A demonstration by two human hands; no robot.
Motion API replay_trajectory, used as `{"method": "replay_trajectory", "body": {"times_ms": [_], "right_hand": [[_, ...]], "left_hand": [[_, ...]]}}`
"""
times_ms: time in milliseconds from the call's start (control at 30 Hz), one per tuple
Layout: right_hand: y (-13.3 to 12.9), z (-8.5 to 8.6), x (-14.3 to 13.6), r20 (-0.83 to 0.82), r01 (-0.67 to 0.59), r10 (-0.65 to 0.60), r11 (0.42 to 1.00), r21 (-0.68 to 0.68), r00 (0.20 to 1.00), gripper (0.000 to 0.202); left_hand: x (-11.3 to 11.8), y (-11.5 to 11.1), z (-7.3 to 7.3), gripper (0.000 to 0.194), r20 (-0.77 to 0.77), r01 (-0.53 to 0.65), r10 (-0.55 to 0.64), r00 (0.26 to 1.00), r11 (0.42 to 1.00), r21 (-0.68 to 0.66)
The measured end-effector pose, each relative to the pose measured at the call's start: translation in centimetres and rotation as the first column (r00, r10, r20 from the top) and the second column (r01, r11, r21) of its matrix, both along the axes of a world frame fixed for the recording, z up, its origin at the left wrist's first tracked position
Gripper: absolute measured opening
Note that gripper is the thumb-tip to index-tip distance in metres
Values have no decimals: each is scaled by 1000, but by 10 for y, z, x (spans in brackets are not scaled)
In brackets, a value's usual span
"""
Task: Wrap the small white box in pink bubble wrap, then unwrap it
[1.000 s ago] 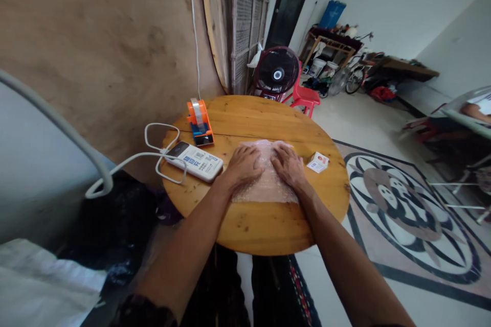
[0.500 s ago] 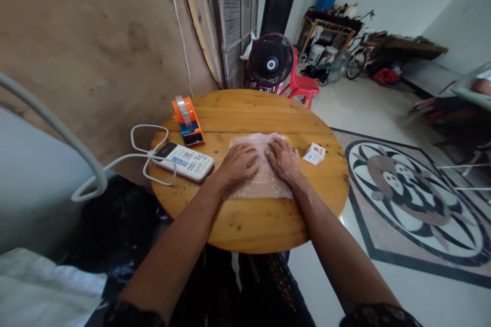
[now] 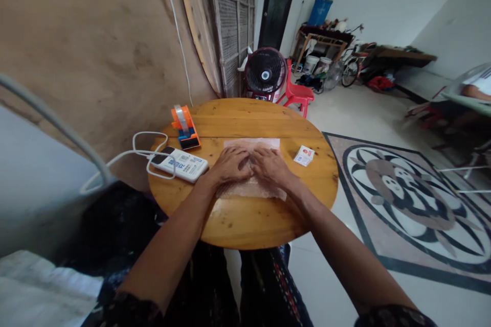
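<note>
In the head view, taking twelve o'clock as straight away from the person, a round wooden table point(image 3: 245, 225) carries the work. At ten o'clock on it stands an orange and blue tape dispenser point(image 3: 186, 130) with a roll of clear tape, and at nine o'clock lies a white device point(image 3: 181, 164) with a dark end, just beside the left forearm. A pale cable point(image 3: 80, 142) loops around the dark end of this device and also crosses the left side close to the camera. Between two and three o'clock sits a small white box point(image 3: 304, 155), near the right hand point(image 3: 270, 163) but apart from it. Beyond the table edge, a fan point(image 3: 265, 75) is at twelve and a red chair point(image 3: 299, 93) at one. The sheet of bubble wrap point(image 3: 255, 187) lies in the middle of the table, under both hands. The left hand point(image 3: 232, 163) and the right one rest on it palm down, fingers stretched, pressing rather than pinching; I cannot tell whether their thumbs touch. The device bears blue characters and a square code, while the box shows a red round mark and blue print, all too small for me to read.
</note>
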State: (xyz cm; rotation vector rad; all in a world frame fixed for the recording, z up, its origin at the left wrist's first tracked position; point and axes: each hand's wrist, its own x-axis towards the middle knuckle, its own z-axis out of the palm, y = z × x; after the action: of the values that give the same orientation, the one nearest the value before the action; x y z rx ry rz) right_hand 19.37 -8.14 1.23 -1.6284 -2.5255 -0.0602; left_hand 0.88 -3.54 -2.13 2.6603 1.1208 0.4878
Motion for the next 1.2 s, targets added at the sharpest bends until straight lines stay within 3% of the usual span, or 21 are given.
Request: {"method": "replay_trajectory", "body": {"times_ms": [300, 467, 567, 667, 833, 933, 1067, 1200], "right_hand": [[17, -8, 48, 59, 135, -131, 989, -58, 990, 49], [4, -2, 37, 92, 194, -193, 981, -1, 977, 44], [-3, 4, 19, 65, 83, -85, 996, 41, 994, 43], [5, 1, 10, 26, -66, 67, 997, -41, 997, 34], [17, -4, 17, -43, 3, -6, 999, -53, 999, 34], [3, 7, 33, -139, 14, -15, 1000, -7, 990, 35], [-17, 20, 75, -230, 149, -109, 975, 164, 967, 36], [-11, 10, 122, -74, 324, -318, 942, 90, 945, 69]], "left_hand": [[-5, -3, 5, 76, -38, 17, -21, 999, 994, -105], [-5, -1, 3, 83, -37, 12, -17, 999, 992, -125], [-5, 1, 3, 84, -37, 7, -12, 999, 992, -124], [-4, 1, 4, 86, -32, -5, 1, 999, 992, -127], [-3, 0, 5, 84, -43, 5, -11, 999, 990, -140], [-5, 1, 5, 83, -38, 17, -22, 999, 993, -117], [-5, 1, 6, 83, -30, 3, -7, 1000, 993, -116], [-4, 0, 8, 78, -41, -3, -2, 999, 992, -123]]}}
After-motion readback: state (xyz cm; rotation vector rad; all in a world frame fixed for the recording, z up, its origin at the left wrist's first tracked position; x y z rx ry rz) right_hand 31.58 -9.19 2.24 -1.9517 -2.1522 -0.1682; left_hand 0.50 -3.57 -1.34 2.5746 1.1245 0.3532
